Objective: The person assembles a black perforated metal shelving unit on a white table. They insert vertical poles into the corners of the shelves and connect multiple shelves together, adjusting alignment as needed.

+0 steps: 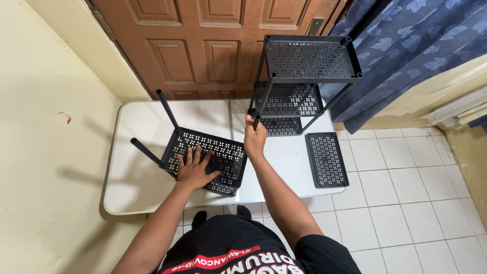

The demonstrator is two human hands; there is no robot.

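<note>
My left hand [195,167] lies flat, fingers spread, on a black perforated shelf tray [223,152] that rests on the white folding table [137,187]. Two black poles [167,109] stick up from that tray's left side. My right hand [254,138] is shut around a black pole at the tray's far right corner, just in front of the assembled black rack [304,76], which stands on the table with three perforated tiers.
A loose black perforated tray [327,160] lies flat at the table's right edge. A brown panelled door [213,45] stands behind the table, a blue leaf-print curtain [406,45] to the right, a cream wall on the left and white floor tiles [406,203] to the right.
</note>
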